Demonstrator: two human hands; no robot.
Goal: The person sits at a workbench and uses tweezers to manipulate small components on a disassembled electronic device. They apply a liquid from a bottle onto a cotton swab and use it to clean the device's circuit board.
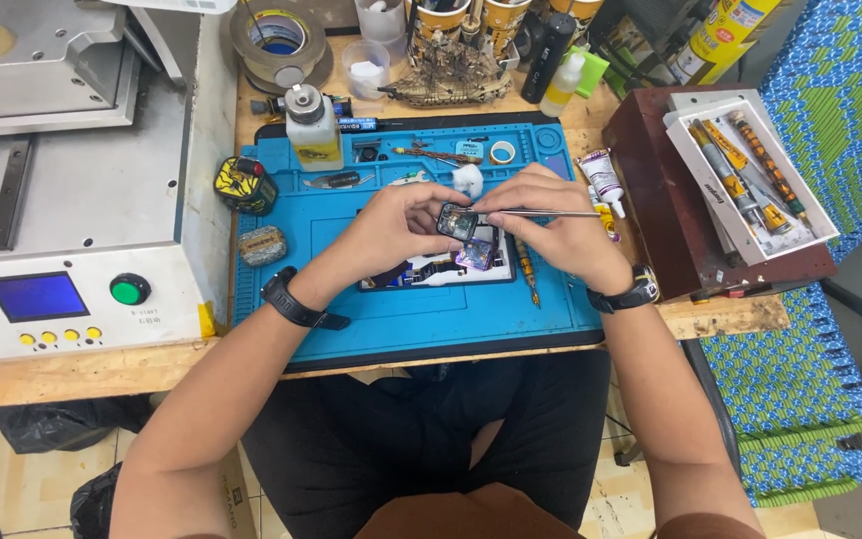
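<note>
Your left hand (396, 225) pinches small dark module (456, 222), raised just above opened phone (441, 268). Your right hand (551, 228) grips tweezers (536, 213), tips touching module. Phone lies on blue mat (421, 319), mat on wooden surface (102, 369). Screwdriver (528, 269) just right of phone. Bottle (312, 127) at mat's far left edge. Grey machine (62, 200) further left.

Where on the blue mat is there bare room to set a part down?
The front strip of the blue mat, between the opened phone and the near edge, is bare. So is the patch right of the small tin. The back row by the bottle is crowded.
</note>
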